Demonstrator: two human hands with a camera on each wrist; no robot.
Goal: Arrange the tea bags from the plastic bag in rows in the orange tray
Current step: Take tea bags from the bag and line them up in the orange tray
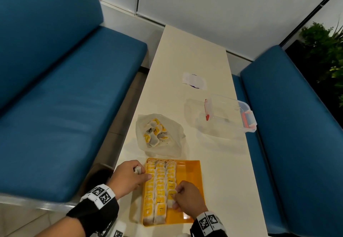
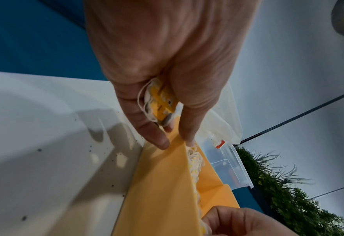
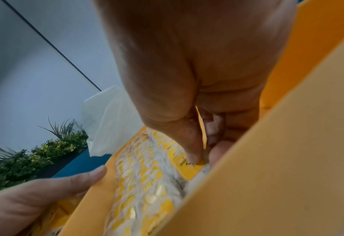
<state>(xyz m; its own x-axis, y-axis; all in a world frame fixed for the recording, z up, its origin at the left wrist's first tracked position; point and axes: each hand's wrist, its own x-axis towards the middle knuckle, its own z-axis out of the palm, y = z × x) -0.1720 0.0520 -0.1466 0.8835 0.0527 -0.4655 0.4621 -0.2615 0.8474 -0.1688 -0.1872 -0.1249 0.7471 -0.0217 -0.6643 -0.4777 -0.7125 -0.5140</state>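
Right hand (image 1: pixel 187 197) pinches tea bag (image 1: pixel 171 197) at near end of third row in orange tray (image 1: pixel 193 173) — press flat, overlap like neighbours. Left hand (image 1: pixel 128 178) grips spare tea bags (image 2: pixel 159 102), thumb steadying tray rim. Plastic bag (image 1: pixel 159 134) behind tray on counter (image 1: pixel 213 162), more inside.

Seen from above, our left hand (image 1: pixel 128 178) lies knuckles-up, fingers curled around a small bundle of tea bags (image 2: pixel 160 102), index finger reaching forward with its tip on the orange tray (image 1: pixel 193 173) edge. Our right hand (image 1: pixel 187 197) is bent at the wrist, thumb and fingertips closing in a pinching grip on one tea bag (image 1: pixel 171 196) in the third row. Both forearms enter from below in black sleeves, each wrist wrapped in a white band printed with black square markers
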